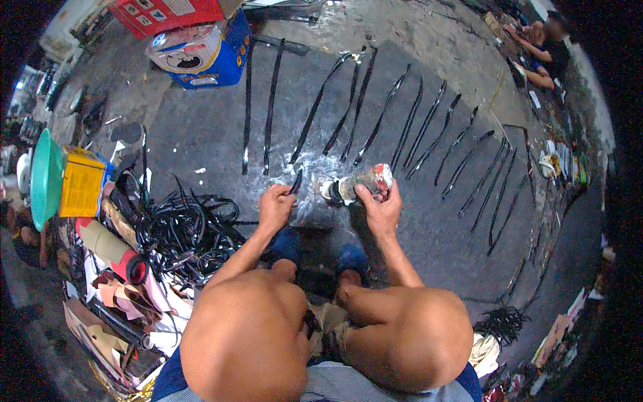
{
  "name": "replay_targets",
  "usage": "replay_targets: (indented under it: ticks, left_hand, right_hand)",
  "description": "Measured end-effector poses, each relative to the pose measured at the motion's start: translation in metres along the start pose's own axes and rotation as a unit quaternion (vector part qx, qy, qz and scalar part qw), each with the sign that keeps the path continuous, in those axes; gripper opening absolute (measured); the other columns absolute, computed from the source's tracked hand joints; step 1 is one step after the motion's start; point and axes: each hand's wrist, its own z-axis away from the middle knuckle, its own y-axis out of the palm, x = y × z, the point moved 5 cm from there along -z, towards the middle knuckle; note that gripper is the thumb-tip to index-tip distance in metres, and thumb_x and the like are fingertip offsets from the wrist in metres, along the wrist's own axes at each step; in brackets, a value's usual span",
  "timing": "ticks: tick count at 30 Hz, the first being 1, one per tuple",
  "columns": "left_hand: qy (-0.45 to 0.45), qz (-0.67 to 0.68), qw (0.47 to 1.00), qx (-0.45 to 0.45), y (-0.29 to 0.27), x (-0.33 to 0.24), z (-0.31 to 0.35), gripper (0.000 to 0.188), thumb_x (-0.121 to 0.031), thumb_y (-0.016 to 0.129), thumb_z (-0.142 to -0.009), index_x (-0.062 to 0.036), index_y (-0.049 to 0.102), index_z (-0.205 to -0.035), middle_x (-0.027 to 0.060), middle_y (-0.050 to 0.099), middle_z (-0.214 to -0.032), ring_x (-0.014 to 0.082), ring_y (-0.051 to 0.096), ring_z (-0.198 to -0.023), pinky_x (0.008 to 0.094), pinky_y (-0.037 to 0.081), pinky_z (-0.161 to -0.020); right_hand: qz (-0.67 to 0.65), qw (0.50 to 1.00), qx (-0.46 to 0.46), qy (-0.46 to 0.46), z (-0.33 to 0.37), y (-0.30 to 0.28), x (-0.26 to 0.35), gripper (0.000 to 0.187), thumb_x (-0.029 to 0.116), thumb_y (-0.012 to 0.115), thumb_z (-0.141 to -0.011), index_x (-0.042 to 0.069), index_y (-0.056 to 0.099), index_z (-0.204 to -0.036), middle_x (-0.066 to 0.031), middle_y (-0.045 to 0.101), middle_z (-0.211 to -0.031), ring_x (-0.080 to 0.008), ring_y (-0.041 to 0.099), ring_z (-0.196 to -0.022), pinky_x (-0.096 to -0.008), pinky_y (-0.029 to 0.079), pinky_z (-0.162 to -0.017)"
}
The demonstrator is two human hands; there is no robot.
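Between the pinched fingers of my left hand [274, 209] is a short black strip [297, 181], its tip pointing up and away from me. My right hand [382, 209] grips a grimy bottle [364, 185] tipped on its side. That bottle has a red and white end by my fingers and a whitish, black-banded end toward the left. Both hands are low over a dark mat [201, 127], where white smears spread between them. Beyond the hands, several long glossy black strips [271, 107] lie apart in a fanned row.
A tangled heap of black strips [187, 224] lies left of my legs, beside a cardboard roll [107, 244]. Farther left are a yellow tin [82, 184] and a green basin [44, 181]. A blue box [224, 60] stands at the back left. Another person [546, 50] sits far right.
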Motion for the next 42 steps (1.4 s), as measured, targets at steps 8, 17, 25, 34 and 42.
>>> replay_targets:
  ticks: [8,17,25,34,42]
  left_hand:
    - [-0.198,0.429,0.858,0.202,0.03,-0.05,0.023,0.037,0.001,0.065,-0.082,0.0012,0.07,-0.119,0.0002,0.067,-0.085,0.008,0.057,-0.063,0.021,0.044,-0.058]
    - [-0.148,0.229,0.926,0.261,0.027,-0.041,-0.004,0.028,-0.002,0.078,-0.078,-0.0025,0.076,-0.106,0.0033,0.072,-0.078,0.0087,0.062,-0.066,0.0231,0.046,-0.055]
    - [-0.064,0.014,0.972,0.224,0.06,-0.02,-0.059,0.011,-0.005,0.069,-0.082,-0.0029,0.077,-0.089,0.0045,0.075,-0.08,0.0111,0.065,-0.072,0.0291,0.053,-0.068]
    - [0.114,-0.013,0.983,0.143,0.063,-0.039,-0.045,0.038,-0.001,0.065,-0.075,-0.0045,0.069,-0.112,0.0152,0.071,-0.105,0.0298,0.069,-0.098,0.0387,0.053,-0.092]
    - [0.234,0.046,0.958,0.157,0.057,-0.086,-0.021,0.047,-0.007,0.081,-0.074,-0.0031,0.064,-0.117,0.0137,0.067,-0.113,0.0312,0.067,-0.106,0.0367,0.053,-0.09]
  right_hand:
    - [0.114,0.989,0.069,-0.063,0.008,0.045,0.034,0.046,0.009,0.082,-0.083,-0.001,0.055,-0.119,-0.0104,0.071,-0.102,-0.0129,0.069,-0.087,-0.0255,0.057,-0.068]
    - [0.196,0.977,-0.066,-0.05,-0.02,-0.043,-0.019,0.048,0.02,0.086,-0.079,0.002,0.06,-0.116,-0.0117,0.072,-0.103,-0.0182,0.069,-0.085,-0.0328,0.055,-0.074]
    - [0.223,0.973,-0.016,-0.049,-0.022,-0.008,-0.005,0.053,0.023,0.088,-0.077,0.005,0.059,-0.117,-0.0125,0.073,-0.099,-0.0198,0.071,-0.085,-0.0352,0.057,-0.073]
    - [0.374,0.886,0.114,-0.25,0.012,0.043,-0.044,0.063,0.016,0.084,-0.076,0.002,0.053,-0.129,-0.0205,0.065,-0.116,-0.0363,0.067,-0.104,-0.0423,0.057,-0.084]
    - [0.241,0.958,0.152,0.018,-0.004,0.021,-0.071,0.051,0.004,0.073,-0.079,0.007,0.057,-0.127,-0.0131,0.068,-0.119,-0.025,0.069,-0.098,-0.0371,0.057,-0.082]
